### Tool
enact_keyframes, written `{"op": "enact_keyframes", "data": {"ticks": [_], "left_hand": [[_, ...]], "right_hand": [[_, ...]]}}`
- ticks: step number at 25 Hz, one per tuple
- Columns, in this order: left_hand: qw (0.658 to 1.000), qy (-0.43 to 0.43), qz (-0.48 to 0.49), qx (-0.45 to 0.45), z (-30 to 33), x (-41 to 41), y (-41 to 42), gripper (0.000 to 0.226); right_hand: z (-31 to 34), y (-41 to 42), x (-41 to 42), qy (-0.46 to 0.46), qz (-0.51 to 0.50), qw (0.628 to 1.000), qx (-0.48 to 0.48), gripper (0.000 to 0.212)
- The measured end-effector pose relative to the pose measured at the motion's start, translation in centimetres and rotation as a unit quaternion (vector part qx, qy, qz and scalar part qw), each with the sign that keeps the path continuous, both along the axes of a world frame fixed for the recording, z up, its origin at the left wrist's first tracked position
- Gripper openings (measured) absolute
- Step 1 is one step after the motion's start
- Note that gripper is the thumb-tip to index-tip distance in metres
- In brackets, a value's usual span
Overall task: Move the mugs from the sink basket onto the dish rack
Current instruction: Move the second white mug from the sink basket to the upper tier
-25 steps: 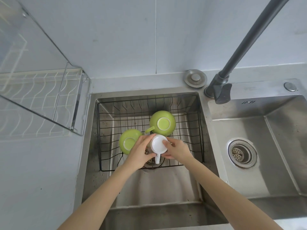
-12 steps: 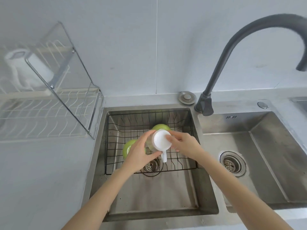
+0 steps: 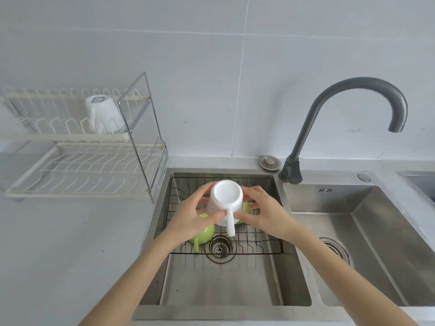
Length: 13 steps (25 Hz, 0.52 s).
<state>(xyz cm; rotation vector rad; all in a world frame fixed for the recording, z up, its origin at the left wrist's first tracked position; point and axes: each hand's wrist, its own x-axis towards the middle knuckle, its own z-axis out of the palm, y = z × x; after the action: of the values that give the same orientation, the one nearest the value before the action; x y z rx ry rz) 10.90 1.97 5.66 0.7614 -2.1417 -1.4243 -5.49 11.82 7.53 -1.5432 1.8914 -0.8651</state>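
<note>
An upside-down white mug [image 3: 226,201] hangs above the black wire sink basket [image 3: 256,241], its handle pointing toward me. My left hand [image 3: 191,218] grips its left side and my right hand [image 3: 264,214] grips its right side. Under my hands two green mugs stay in the basket: one [image 3: 204,234] at the front left, upside down, and one [image 3: 246,207] mostly hidden behind the white mug. The white two-tier dish rack [image 3: 94,170] stands on the counter to the left, with another white mug [image 3: 103,114] upside down on its upper tier.
A dark curved faucet [image 3: 348,109] rises behind the divider between the left basin and the right basin [image 3: 367,243]. A round drain stopper [image 3: 270,162] lies on the ledge. The rack's clear side panel [image 3: 141,128] faces the sink. Grey counter [image 3: 58,255] spreads at left.
Both hands have lifted the white mug up out of the basket. The view has tilted upward, bringing the rack's upper tier and the whole faucet into sight.
</note>
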Motion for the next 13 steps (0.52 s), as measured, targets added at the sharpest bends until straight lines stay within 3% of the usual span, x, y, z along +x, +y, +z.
{"op": "enact_keyframes", "data": {"ticks": [13], "left_hand": [[0.998, 0.049, 0.030, -0.029, 7.2, 9.4, -5.3, 0.041]], "right_hand": [[6.2, -5.8, 9.5, -0.011, -0.029, 0.994, -0.108, 0.051]]}}
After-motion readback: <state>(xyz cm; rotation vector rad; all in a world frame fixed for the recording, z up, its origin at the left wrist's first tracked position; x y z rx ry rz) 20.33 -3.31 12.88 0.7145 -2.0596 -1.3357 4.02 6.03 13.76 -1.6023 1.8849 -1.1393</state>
